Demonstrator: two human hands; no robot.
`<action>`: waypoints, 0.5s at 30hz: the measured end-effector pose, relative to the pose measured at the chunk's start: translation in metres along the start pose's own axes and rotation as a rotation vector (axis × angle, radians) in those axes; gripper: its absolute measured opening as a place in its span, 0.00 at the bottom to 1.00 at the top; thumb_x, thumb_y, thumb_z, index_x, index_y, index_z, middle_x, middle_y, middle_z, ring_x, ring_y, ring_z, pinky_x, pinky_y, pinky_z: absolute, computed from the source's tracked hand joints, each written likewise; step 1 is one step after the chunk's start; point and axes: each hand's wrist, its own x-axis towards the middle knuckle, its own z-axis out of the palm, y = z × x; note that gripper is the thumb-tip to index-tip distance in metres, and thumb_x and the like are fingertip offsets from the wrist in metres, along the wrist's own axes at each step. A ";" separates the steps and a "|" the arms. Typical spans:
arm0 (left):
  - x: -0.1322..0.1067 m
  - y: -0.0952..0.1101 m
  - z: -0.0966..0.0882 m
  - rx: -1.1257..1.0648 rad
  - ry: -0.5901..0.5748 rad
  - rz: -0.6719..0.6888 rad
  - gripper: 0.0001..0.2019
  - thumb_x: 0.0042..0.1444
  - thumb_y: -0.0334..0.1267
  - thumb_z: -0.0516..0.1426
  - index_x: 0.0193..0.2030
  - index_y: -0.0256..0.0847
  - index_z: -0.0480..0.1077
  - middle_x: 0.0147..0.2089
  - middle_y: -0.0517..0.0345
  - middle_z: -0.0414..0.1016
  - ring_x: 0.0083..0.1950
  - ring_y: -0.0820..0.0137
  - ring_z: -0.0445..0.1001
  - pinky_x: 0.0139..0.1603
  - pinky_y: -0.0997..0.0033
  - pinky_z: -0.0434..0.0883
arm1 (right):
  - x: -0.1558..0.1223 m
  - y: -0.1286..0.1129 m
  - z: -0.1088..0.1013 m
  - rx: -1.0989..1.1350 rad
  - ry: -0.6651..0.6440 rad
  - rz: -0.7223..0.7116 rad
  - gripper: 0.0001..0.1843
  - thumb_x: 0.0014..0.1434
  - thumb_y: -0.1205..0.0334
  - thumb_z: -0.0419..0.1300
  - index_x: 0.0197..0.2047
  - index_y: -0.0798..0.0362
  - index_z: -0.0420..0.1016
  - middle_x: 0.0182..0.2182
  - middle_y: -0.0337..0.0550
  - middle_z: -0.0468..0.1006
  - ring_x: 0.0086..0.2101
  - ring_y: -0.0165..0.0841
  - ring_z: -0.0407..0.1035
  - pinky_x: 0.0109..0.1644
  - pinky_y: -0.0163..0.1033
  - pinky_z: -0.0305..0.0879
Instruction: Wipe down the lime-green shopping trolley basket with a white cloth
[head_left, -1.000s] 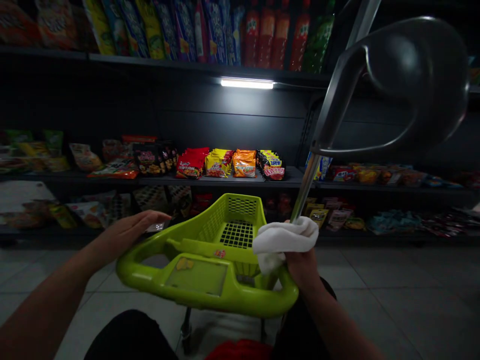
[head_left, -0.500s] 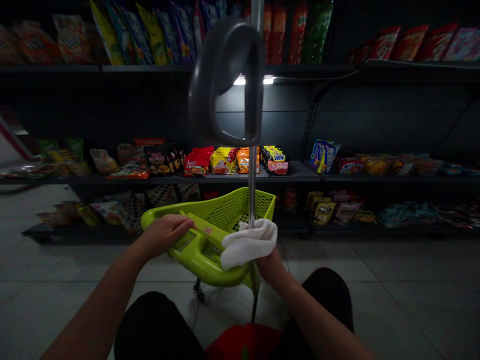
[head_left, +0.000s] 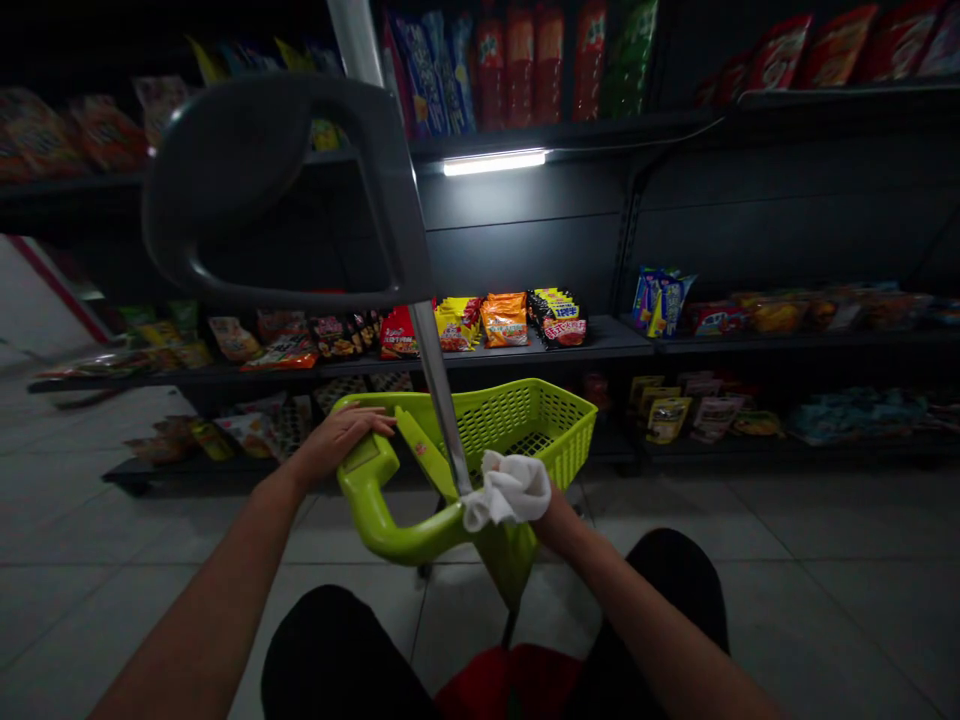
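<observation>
Shopping cart [head_left: 525, 425]: lime-green plastic mesh basket, 12 o'clock, below the snack shelves [head_left: 592, 340]
Left hand [head_left: 337, 440]: grip apart, palm on cart rim
Right hand [head_left: 555, 510]: grip clamped on white cloth [head_left: 510, 492] around steel pole [head_left: 435, 390]
Pole top: dark loop handle [head_left: 255, 100], 11 o'clock

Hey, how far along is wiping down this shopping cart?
Nothing looks clearly finished; no wiped area stands out. In hand: the right hand presses a white cloth around the foot of the metal pole, while the left hand rests on the green handle. Left: the cloth isn't on the green basket or dark top grip, though whether they've been wiped can't be told.
</observation>
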 end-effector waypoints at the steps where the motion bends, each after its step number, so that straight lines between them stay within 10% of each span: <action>1: 0.010 0.000 0.001 0.002 -0.007 -0.027 0.31 0.68 0.55 0.39 0.47 0.41 0.80 0.62 0.50 0.78 0.69 0.60 0.67 0.74 0.56 0.56 | 0.005 0.010 -0.014 -0.107 0.004 -0.027 0.10 0.53 0.55 0.69 0.39 0.48 0.83 0.41 0.46 0.83 0.46 0.44 0.75 0.57 0.52 0.70; 5: 0.039 0.026 0.010 0.049 0.039 -0.171 0.33 0.64 0.60 0.43 0.55 0.38 0.77 0.68 0.45 0.70 0.73 0.52 0.61 0.74 0.47 0.54 | 0.014 0.023 -0.036 -0.376 0.040 -0.138 0.20 0.58 0.56 0.63 0.52 0.50 0.80 0.54 0.52 0.79 0.57 0.48 0.70 0.67 0.60 0.58; 12: 0.030 0.129 0.058 -0.383 0.021 -0.011 0.33 0.66 0.54 0.45 0.72 0.37 0.58 0.67 0.46 0.72 0.65 0.57 0.72 0.68 0.57 0.66 | 0.006 -0.003 0.056 -0.548 -0.072 -0.410 0.45 0.63 0.66 0.56 0.78 0.55 0.40 0.73 0.57 0.53 0.72 0.45 0.45 0.75 0.59 0.43; 15: 0.033 0.132 0.066 -0.175 0.024 -0.137 0.29 0.67 0.57 0.44 0.64 0.43 0.69 0.57 0.50 0.80 0.57 0.55 0.79 0.59 0.57 0.72 | 0.016 0.038 0.027 -0.643 -0.068 -0.395 0.39 0.63 0.69 0.53 0.76 0.52 0.49 0.70 0.53 0.62 0.71 0.42 0.49 0.75 0.59 0.43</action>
